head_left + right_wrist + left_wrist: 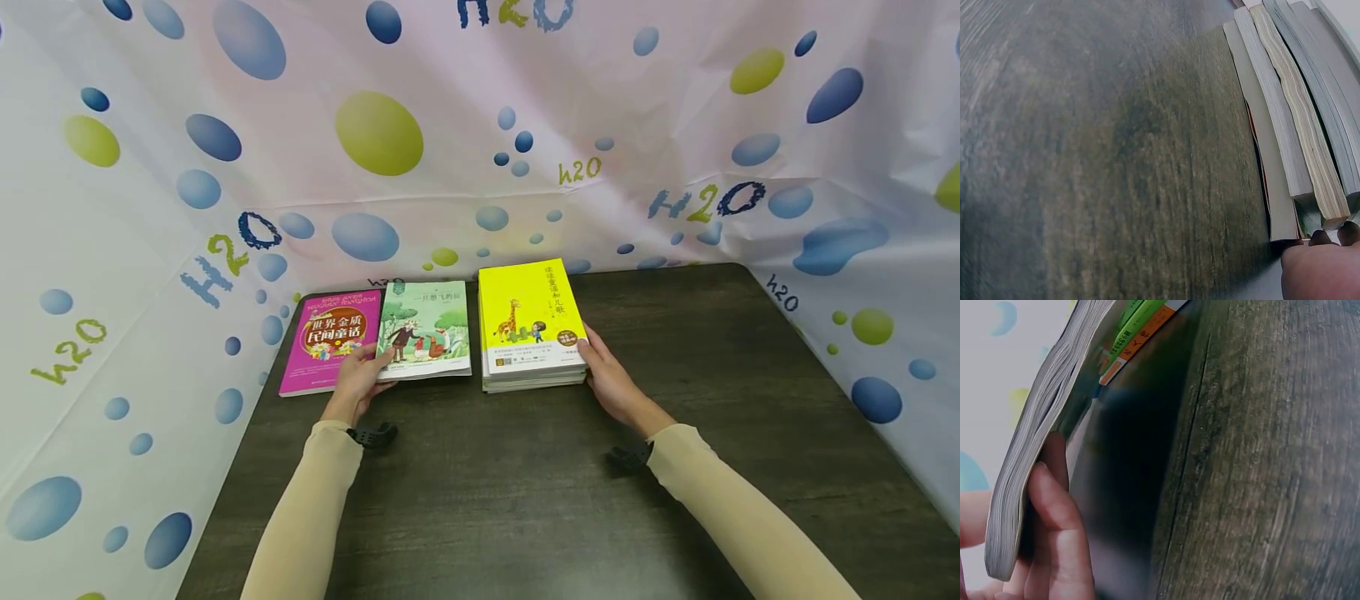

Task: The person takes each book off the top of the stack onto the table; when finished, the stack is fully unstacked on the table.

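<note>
My left hand point(360, 379) holds a green illustrated storybook point(426, 333) by its lower left corner, thumb on the cover and fingers underneath. In the left wrist view, the fingers point(1060, 506) press against the book's underside beside its page edges point(1041, 419), with a dark gap between book and table. To the right stands a stack of books topped by a yellow book point(528, 312) with a giraffe on its cover. My right hand point(611, 379) grips the stack's lower right corner, thumb over the top cover. Its fingertips touch the page edges point(1319, 156) in the right wrist view.
A magenta storybook point(318, 358) lies flat at the far left, partly overlapped by the green one. Everything is on a dark wood-grain table point(480, 483). A white curtain point(645, 100) with blue and green dots hangs behind the table and along its sides.
</note>
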A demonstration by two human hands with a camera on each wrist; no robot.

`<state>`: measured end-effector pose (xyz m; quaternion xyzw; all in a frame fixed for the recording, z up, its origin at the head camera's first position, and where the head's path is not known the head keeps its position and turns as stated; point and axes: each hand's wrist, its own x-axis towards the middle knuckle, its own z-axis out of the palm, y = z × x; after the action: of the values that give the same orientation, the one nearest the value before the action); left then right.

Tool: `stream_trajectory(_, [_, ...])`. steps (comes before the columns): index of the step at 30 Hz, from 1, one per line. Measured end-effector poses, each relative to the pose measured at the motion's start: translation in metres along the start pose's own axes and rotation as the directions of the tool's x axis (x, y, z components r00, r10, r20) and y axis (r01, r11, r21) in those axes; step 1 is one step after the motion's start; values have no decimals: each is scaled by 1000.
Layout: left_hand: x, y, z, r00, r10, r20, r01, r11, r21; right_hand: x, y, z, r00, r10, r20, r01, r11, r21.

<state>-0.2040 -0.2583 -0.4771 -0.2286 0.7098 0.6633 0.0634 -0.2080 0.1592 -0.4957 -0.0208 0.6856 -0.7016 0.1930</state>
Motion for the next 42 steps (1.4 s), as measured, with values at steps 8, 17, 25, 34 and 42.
stream_trajectory(8, [1, -5, -2, 1000, -4, 3, 4, 1000, 17, -1, 1, 3, 1000, 12, 6, -12, 1000, -18])
stream_trajectory(17, [0, -9, 7, 999, 19, 41, -23, 994, 102, -9, 5, -3, 1000, -11, 4, 11, 1000, 21])
stream_trajectory(25, [0, -5, 4, 999, 18, 43, -25, 989, 144, -6, 3, -2, 1000, 16, -6, -16, 1000, 6])
stream_trajectory(34, [-3, -2, -4, 997, 27, 68, -39, 981, 190, -4, 2, -2, 1000, 7, 12, -7, 1000, -9])
stream_trajectory(42, [-10, 8, -8, 998, 30, 52, -43, 964, 264, 0, -3, -2, 1000, -3, 15, 3, 1000, -20])
